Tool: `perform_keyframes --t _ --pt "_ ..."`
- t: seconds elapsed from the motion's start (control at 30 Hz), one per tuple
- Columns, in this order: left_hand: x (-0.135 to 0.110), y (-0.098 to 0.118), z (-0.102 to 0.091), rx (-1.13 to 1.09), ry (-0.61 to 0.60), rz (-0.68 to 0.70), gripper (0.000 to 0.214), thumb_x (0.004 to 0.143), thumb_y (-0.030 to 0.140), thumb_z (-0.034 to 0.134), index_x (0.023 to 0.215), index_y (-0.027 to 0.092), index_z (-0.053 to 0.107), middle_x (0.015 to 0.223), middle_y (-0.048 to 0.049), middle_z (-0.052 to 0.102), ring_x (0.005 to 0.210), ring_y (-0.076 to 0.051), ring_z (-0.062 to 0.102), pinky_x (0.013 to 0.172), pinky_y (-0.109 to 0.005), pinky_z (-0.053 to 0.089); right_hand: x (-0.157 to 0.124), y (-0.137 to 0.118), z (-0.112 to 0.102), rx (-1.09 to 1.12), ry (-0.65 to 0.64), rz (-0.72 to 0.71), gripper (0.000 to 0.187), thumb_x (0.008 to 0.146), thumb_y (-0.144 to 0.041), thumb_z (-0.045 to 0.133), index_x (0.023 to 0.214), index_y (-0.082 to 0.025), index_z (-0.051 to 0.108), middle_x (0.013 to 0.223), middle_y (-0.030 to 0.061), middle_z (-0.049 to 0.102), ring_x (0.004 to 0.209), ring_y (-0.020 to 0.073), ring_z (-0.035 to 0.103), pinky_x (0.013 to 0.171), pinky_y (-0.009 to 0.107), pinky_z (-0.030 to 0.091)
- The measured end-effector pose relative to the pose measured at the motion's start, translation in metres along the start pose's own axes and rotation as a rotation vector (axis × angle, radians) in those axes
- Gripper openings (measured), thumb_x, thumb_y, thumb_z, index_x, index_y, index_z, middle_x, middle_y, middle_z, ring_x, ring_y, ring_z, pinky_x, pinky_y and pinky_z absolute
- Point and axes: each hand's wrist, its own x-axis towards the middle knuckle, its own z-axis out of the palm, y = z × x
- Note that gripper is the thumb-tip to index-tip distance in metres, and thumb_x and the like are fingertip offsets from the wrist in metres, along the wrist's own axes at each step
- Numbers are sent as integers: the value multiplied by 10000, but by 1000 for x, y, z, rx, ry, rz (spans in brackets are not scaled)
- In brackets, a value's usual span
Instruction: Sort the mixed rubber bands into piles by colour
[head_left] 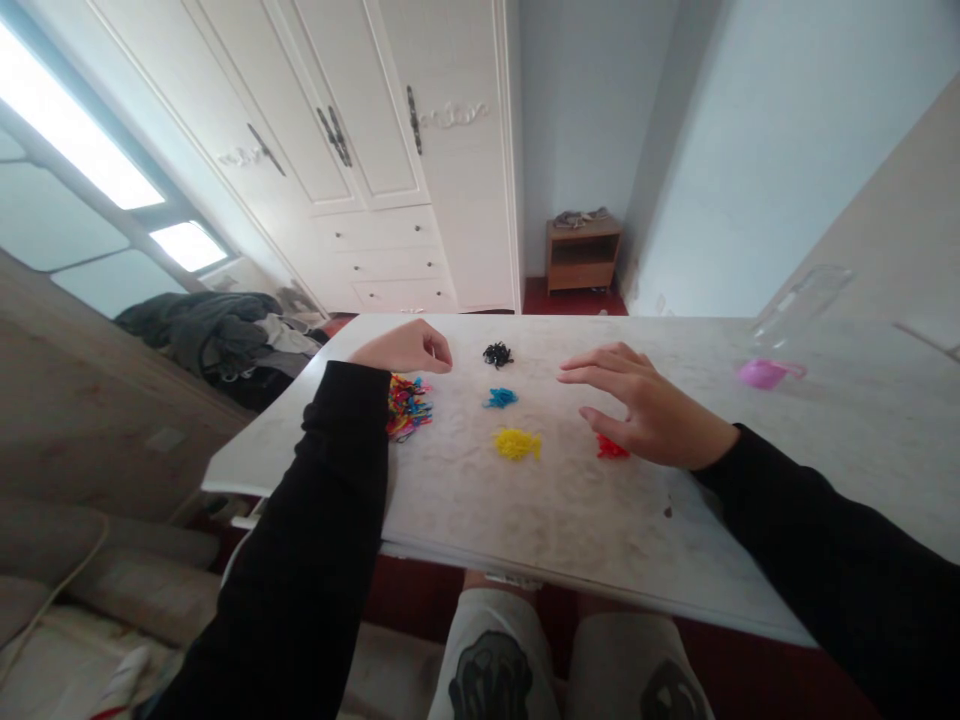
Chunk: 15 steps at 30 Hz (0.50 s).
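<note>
Small heaps of what look like tiny rubber bands lie on the pale table (555,510). The mixed-colour heap (409,408) is at the left, partly behind my left sleeve. A black heap (498,354), a blue heap (502,398) and a yellow heap (517,444) form a column in the middle. My left hand (412,348) is beyond the mixed heap, fingers curled in; whatever they may pinch is hidden. Over the red heap (612,449), which it partly covers, my right hand (637,400) has its fingers stretched and thumb apart, holding nothing visible.
On the right side of the table are a pink cup (765,374) and a clear bottle-like container (806,300). A small dark speck (668,511) lies near my right sleeve. Behind stand a white wardrobe (472,200) and a wooden nightstand (583,255). Clothes (217,335) are piled at the left.
</note>
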Motion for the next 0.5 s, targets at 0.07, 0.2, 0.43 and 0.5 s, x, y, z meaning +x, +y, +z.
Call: perform_keyframes --t 0.07,0.2,0.43,0.5 --pt "-4 -4 -3 20 -73 -69 262 655 419 758 804 208 802 731 -6 739 702 -156 626 636 -238 430 0 -1 0 1 -4 3 356 891 -176 590 1240 -225 644 1327 117 653 1224 335 551 1025 585 426" --pt "-9 -7 -4 52 -163 -182 333 598 429 800 857 220 808 744 5 740 717 -172 646 658 -247 441 0 -1 1 4 -1 4 328 888 -183 596 1207 -223 660 1318 121 655 1220 337 550 1019 585 429" --pt "-11 -16 -2 -23 -232 -195 361 590 363 783 909 196 746 788 -7 761 760 -193 687 684 -257 475 1 1 2 8 -6 8 245 894 -203 597 1121 -225 685 1297 120 662 1215 337 550 1015 591 428" --pt "-13 -16 -2 -50 -255 -200 356 625 356 759 939 194 718 829 -13 773 756 -188 694 690 -260 485 1 1 2 6 -7 12 233 890 -199 598 1103 -226 690 1298 117 660 1219 337 548 1017 594 424"
